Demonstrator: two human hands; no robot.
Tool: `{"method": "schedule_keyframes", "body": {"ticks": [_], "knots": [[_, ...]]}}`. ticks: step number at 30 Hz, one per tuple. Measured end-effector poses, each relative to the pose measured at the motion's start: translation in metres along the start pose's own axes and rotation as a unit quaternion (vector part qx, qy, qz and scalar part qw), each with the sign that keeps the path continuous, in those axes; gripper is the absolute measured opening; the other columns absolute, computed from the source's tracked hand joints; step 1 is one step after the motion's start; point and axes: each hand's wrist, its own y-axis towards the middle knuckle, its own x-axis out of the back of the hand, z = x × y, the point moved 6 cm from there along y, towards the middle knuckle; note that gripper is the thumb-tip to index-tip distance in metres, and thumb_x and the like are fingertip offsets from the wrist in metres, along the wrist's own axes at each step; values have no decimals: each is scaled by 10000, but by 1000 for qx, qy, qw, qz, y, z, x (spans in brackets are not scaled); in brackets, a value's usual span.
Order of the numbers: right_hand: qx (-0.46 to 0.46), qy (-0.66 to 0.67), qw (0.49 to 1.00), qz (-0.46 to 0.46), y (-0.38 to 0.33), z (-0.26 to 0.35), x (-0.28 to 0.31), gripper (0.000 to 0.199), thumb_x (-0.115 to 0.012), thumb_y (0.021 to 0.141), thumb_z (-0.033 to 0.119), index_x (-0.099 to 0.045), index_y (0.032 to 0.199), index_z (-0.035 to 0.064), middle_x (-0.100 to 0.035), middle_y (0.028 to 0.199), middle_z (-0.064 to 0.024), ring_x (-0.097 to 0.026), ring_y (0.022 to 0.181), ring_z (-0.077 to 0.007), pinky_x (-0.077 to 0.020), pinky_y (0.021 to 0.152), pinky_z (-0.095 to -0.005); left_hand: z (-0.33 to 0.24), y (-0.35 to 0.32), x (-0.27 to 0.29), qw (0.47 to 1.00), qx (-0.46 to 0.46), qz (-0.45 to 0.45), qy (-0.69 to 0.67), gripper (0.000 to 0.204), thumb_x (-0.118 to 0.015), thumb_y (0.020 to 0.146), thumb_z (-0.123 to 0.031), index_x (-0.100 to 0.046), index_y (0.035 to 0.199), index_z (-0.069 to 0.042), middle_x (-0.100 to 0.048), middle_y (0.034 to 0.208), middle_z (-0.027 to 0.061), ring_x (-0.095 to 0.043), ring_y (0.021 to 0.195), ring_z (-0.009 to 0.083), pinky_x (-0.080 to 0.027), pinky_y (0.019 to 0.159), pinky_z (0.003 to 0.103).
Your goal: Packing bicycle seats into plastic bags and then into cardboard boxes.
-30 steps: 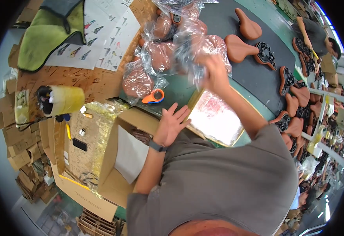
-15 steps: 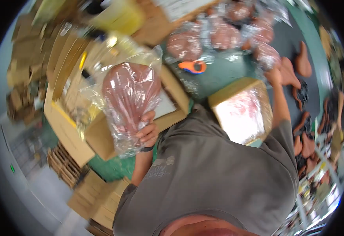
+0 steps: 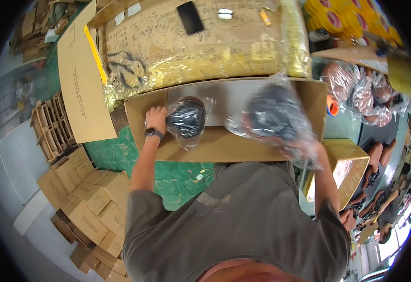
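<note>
Right grip [image 3: 304, 148]: clamping on a film-wrapped saddle [image 3: 272, 113], which is hanging over the right half of an open carton [image 3: 243, 144]. Left grip [image 3: 156, 119]: resting at the left end of a bagged saddle [image 3: 187, 117]; whether it is clamping, cannot tell. Status, as judged: this left one is lying in or just above the carton, the other is being held there; further wrapped saddles [image 3: 341, 79] are lying outside on the surface [image 3: 348, 127], bare saddles [image 3: 387, 152] beyond. Adjacent: gold-sided box [image 3: 344, 145], standing by the right forearm [image 3: 326, 188]; phone [image 3: 190, 18], lying behind the carton. Obstructing: loose film [image 3: 312, 162], partly covering the right grip.
</note>
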Motion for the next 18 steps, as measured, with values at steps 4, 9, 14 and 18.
{"method": "schedule_keyframes", "body": {"ticks": [4, 9, 14, 18], "knots": [[20, 44, 996, 75, 264, 38, -120, 347, -778, 1060, 277, -677, 1315, 64, -751, 1117, -90, -754, 989, -240, -649, 858, -420, 24, 89, -90, 958, -264, 46, 100, 240, -585, 996, -143, -741, 1175, -174, -674, 1372, 106, -568, 1356, 327, -473, 1069, 524], [130, -61, 982, -123, 469, 0, -110, 481, -769, 1051, 354, -635, 1388, 38, -759, 1200, -169, -765, 1037, -329, -659, 885, -521, -10, 152, -164, 967, -235, 83, -46, 478, -509, 1061, -64, -592, 1523, -153, -489, 1630, 201, -409, 1560, 413, -370, 1260, 536], [86, -740, 659, -99, 411, 21, -123, 558, -705, 999, 309, -601, 1540, 220, -741, 1360, -225, -731, 1240, -391, -593, 1019, -579, -21, 103, -241, 942, -57, 160, -289, 963, -612, 958, 38, -94, 1768, -20, -239, 1816, 247, -237, 1687, 370, -199, 1396, 413], [434, -378, 816, -52, 148, 139, -120, 435, -689, 1080, 262, -658, 1455, 44, -769, 1303, -170, -738, 1202, -327, -591, 1033, -452, -50, 11, -252, 966, 82, 163, -185, 1128, -831, 861, -244, -193, 1765, -28, -303, 1773, 306, -272, 1653, 450, -216, 1368, 535]]}}
